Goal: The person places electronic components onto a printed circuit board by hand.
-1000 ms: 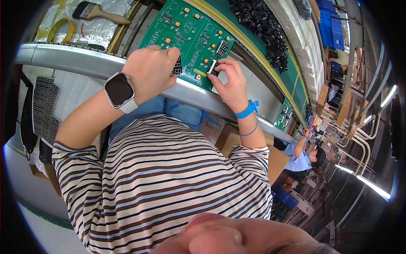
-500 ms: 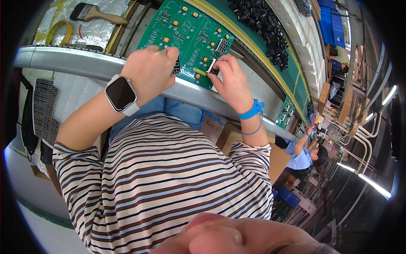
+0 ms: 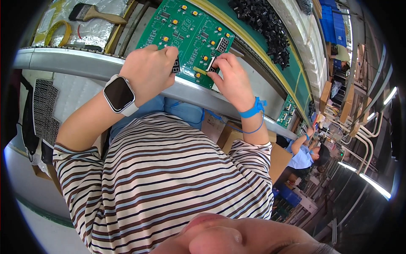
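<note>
Board (image 3: 192,51): green, dotted with yellow-orange buttons (image 3: 175,22). Display (image 3: 222,45): black face, pale digit segments, white edge. Belt (image 3: 224,12): green with yellow borders. Heaped parts (image 3: 270,40): black. Shirt (image 3: 169,165): cream, striped across in brown, black and light blue. Watch (image 3: 119,94): black screen, silver case, whitish strap. Wristband (image 3: 252,110): bright blue. Trousers (image 3: 182,112): blue. Brush (image 3: 99,15): dark bristles, tan handle. Tape roll (image 3: 66,34): yellow. Rail (image 3: 76,58): grey.
</note>
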Demonstrator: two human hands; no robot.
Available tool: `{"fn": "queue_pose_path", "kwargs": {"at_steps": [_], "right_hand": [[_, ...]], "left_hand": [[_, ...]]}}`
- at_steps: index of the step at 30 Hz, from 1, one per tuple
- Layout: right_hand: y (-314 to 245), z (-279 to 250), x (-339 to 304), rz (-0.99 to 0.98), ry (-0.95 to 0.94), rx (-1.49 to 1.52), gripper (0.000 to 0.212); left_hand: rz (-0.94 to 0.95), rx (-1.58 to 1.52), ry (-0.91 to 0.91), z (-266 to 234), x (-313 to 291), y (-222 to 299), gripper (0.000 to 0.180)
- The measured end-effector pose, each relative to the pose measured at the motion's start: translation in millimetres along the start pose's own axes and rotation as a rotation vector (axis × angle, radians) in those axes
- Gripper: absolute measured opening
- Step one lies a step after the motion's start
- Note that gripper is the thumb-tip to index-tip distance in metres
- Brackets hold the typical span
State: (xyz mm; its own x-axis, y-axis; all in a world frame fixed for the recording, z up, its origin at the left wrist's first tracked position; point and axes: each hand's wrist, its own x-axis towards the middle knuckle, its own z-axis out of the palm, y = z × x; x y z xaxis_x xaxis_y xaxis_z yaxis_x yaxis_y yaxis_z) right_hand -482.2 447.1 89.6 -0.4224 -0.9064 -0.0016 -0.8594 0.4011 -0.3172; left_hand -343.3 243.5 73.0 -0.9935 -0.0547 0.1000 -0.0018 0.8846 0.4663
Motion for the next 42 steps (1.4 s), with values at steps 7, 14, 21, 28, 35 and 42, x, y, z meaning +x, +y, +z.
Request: {"fn": "queue_pose_path", "kwargs": {"at_steps": [7, 14, 21, 28, 35, 42], "right_hand": [[18.2, -20.5, 5.8, -0.096, 0.074, -0.009, 0.032], [38.6, -14.5, 36.1, 0.003, 0.065, -0.03, 0.041], [39.0, -12.3, 37.1, 0.083, 0.012, 0.034, 0.04], [42.3, -10.2, 34.5, 0.138, 0.04, 0.133, 0.039], [74.7, 7.1, 16.1, 0.193, 0.189, 0.462, 0.042], [79.4, 14.7, 12.7, 0.241, 0.201, 0.697, 0.045]], "left_hand": [[-0.006, -0.003, -0.012, -0.6, 1.0, 1.7, 0.034], [0.007, 0.003, 0.004, 1.0, 1.7, 1.3, 0.033], [0.018, -0.021, 0.014, 1.7, 0.7, 0.7, 0.033], [0.027, -0.045, 0.021, 2.0, 0.4, 0.4, 0.033], [0.0, -0.064, -0.003, 3.0, 0.8, 2.2, 0.032], [0.043, -0.041, 0.135, 14.3, 0.7, -1.4, 0.012]]}}
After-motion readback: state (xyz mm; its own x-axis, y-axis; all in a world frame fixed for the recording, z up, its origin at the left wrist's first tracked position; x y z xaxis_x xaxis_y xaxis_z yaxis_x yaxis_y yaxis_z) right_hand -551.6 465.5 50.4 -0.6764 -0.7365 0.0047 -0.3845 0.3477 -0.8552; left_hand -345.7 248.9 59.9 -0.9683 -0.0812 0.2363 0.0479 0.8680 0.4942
